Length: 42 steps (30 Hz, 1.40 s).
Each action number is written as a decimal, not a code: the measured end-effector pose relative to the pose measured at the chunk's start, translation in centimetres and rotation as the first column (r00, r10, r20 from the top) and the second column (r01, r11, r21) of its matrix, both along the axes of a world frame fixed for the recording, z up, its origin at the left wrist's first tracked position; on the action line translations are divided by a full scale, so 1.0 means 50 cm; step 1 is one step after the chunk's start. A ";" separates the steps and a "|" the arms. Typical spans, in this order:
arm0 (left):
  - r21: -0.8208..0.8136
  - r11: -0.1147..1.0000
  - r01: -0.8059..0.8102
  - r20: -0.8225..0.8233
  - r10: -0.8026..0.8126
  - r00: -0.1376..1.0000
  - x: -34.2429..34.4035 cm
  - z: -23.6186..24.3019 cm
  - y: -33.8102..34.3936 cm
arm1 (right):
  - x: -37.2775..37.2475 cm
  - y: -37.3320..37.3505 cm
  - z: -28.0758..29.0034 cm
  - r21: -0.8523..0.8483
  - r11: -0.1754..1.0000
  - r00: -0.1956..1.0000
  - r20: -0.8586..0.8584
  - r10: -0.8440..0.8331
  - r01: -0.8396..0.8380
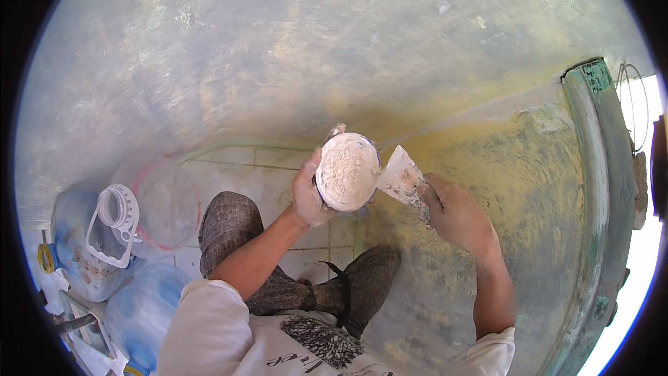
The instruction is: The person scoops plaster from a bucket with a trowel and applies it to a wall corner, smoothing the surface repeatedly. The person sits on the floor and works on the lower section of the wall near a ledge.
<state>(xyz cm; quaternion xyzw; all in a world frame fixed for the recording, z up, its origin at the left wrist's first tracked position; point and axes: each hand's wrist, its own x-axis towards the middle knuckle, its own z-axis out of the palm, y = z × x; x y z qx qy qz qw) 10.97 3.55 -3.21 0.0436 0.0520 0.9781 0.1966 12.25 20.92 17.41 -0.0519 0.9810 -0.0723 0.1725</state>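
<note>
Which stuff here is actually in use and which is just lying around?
In use:
left hand holding round tub of white filler
right hand holding putty knife

Lying about:
blue water jugs
clear plastic tub

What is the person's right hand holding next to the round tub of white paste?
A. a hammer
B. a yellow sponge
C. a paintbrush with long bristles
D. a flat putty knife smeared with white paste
D: the right hand grips a flat, wedge-shaped putty knife smeared with white paste, its blade at the rim of the round white tub of pale paste that the left hand holds up.
</note>
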 end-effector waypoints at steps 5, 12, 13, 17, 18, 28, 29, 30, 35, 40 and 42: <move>-0.012 1.000 -0.005 -0.019 0.005 1.000 0.005 -0.002 0.000 | -0.036 -0.011 -0.002 0.251 0.959 0.989 -0.025 0.145 -0.134; -0.103 0.995 -0.002 -0.067 -0.005 0.998 0.011 -0.010 0.007 | -0.068 -0.097 0.008 0.362 0.910 0.968 0.213 0.128 -0.200; -0.105 0.994 -0.011 -0.068 0.004 0.998 0.009 -0.010 0.009 | -0.070 -0.111 0.010 0.359 0.910 0.963 0.238 0.127 -0.209; 0.051 0.998 0.026 0.026 -0.027 0.999 -0.005 -0.014 0.008 | -0.062 -0.144 0.031 0.354 0.907 0.946 0.301 0.118 -0.226; 0.060 0.997 0.044 0.046 -0.046 0.998 -0.010 -0.014 0.005 | -0.052 -0.147 0.036 0.309 0.926 0.958 0.251 0.141 -0.218; 0.116 0.985 0.131 0.046 -0.137 0.990 -0.011 0.008 -0.014 | 0.037 -0.116 0.000 0.251 0.899 0.934 0.120 0.338 -0.358; 0.112 0.986 0.126 0.051 -0.133 0.990 -0.011 0.008 -0.013 | 0.039 -0.116 -0.004 0.244 0.905 0.937 0.113 0.329 -0.347; 0.099 0.985 0.138 0.047 -0.143 0.989 -0.010 0.007 -0.014 | 0.040 -0.117 -0.007 0.254 0.906 0.941 0.101 0.324 -0.339; 0.116 0.983 0.144 0.049 -0.151 0.987 -0.005 0.014 -0.014 | 0.043 -0.116 -0.036 0.357 0.876 0.945 0.071 0.319 -0.323; 0.097 0.987 0.132 0.083 -0.140 0.987 0.001 0.004 -0.010 | 0.057 -0.119 -0.048 0.401 0.860 0.949 0.151 0.277 -0.315; 0.102 0.987 0.123 0.105 -0.134 0.985 0.001 0.004 -0.011 | 0.064 -0.115 -0.050 0.404 0.854 0.945 0.144 0.294 -0.327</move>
